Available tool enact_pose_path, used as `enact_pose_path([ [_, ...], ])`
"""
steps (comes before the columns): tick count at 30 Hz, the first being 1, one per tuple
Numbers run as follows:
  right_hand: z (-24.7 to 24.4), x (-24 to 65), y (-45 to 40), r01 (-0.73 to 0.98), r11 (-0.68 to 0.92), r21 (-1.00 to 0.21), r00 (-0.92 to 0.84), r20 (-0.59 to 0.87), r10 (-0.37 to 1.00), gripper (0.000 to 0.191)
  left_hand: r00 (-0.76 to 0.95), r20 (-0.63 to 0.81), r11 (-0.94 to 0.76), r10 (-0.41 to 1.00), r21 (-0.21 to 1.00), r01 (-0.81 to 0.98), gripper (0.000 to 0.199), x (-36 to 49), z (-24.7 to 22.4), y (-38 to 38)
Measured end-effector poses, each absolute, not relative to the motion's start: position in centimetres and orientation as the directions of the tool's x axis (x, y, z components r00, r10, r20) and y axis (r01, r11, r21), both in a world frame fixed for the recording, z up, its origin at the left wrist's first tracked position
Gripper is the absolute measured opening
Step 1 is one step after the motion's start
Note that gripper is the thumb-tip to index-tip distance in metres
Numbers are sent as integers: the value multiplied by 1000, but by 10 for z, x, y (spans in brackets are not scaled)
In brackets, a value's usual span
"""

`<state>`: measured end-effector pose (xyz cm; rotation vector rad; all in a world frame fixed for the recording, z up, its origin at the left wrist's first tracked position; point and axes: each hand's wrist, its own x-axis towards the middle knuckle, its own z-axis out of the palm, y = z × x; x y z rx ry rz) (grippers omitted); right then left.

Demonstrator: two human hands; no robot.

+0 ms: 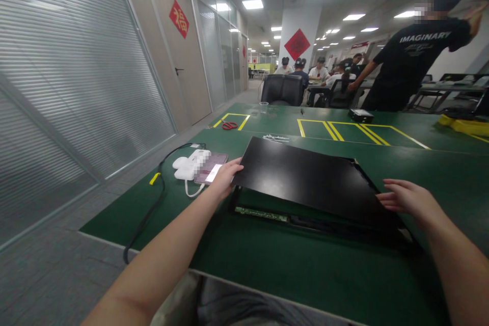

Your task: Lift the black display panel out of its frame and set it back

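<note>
A flat black panel [305, 175], apparently a display screen, is tilted above a thin black frame [336, 227]. My left hand [228, 175] pinches the panel's left edge, holding that side raised. At the right edge, my right hand [407, 197] has its fingers stretched out and apart, with the lower fingertips at the panel's border. A narrow green circuit board [262, 213] shows along the frame's near side. The panel covers most of what lies inside the frame.
On the green table [305, 275], a phone [211, 167], white charging devices [187, 165] and a black cable [162, 191] lie left. Farther back are red-handled scissors [229, 126], a plastic cup [263, 107] and a black box [361, 115]. A person [414, 51] stands beyond the table.
</note>
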<state>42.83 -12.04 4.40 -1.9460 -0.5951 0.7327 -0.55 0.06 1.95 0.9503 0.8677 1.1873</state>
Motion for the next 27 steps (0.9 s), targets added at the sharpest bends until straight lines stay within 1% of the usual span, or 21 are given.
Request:
enact_pose_path([
  [4,40,434,-120,115,-434,-893,703,-236,671,18,200,-35,106,979,926,-361,39,-4,14,2],
  [13,39,437,-121,135,-448,-884,717,-225,660,20,218,-21,93,976,940,-329,42,-3,7,2],
  [17,28,450,-115,147,-452,-880,713,-222,665,18,239,-28,104,971,944,-314,41,-3,5,4],
  [20,17,464,-110,160,-489,-857,719,-238,653,20,269,-44,129,962,943,-306,40,-4,3,5],
  [25,4,480,-107,234,-506,-830,691,-224,688,25,284,-59,144,957,946,-290,39,-4,0,7],
  [27,1,485,-107,317,-506,-802,681,-178,710,26,288,-66,151,955,948,-282,39,-5,-1,7],
])
